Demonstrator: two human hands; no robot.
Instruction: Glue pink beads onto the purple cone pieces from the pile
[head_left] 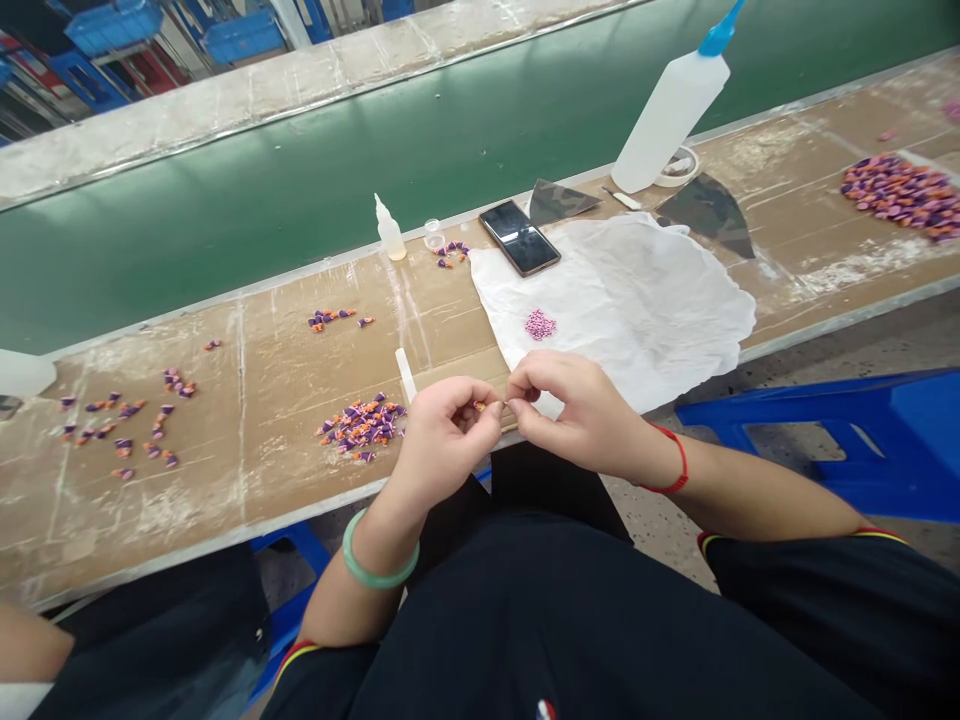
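My left hand (450, 435) is closed, with thumb and forefinger pinching a tiny orange-and-purple figure (480, 406) that is mostly hidden by the fingers. Fingertip to fingertip with it, my right hand (566, 410) is closed in a pinch; whatever it holds is too small to name. Left of my hands lies a pile of orange-and-purple figures (361, 425) on the brown tabletop (285, 390). Just beyond my right hand, a heap of small pink pieces (540, 324) rests on a white sheet (645, 290). A white strip (406, 375) lies beside my left hand.
A phone (520, 237) overlaps the sheet's far edge. Behind stand a small dropper bottle (389, 232) and a large white bottle (671, 120) near a tape roll (678, 166). More figures (904, 195) are heaped at right. A green belt (300, 170) runs beyond. Someone's arm (30, 645) shows lower left.
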